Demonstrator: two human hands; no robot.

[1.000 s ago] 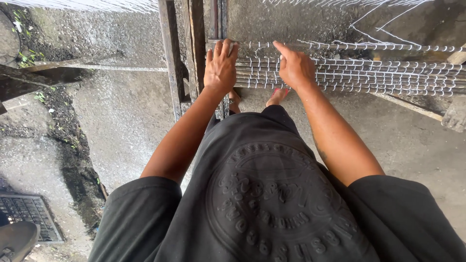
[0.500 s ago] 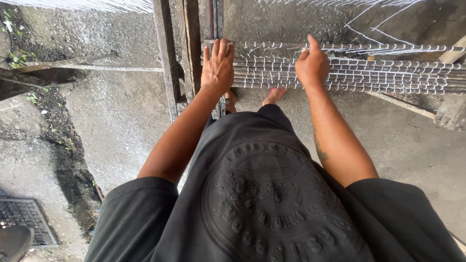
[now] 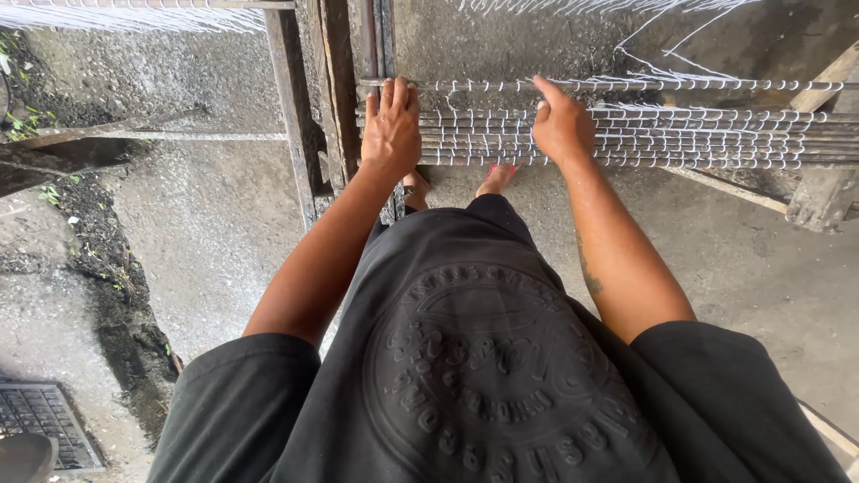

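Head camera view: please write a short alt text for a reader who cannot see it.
Seen from above, a person's left hand and right hand rest on a stack of metal rods wound with wire loops, laid across a wooden frame over a concrete floor.

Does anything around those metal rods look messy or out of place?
Mostly tidy: both hands, left hand and right hand, rest on neatly stacked rods. Only the loose wire behind them strays, crossing at slants.

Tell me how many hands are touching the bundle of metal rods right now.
2. The left hand lies flat on the metal rods near their left end; the right hand rests on them further right, index finger extended. No other hands show.
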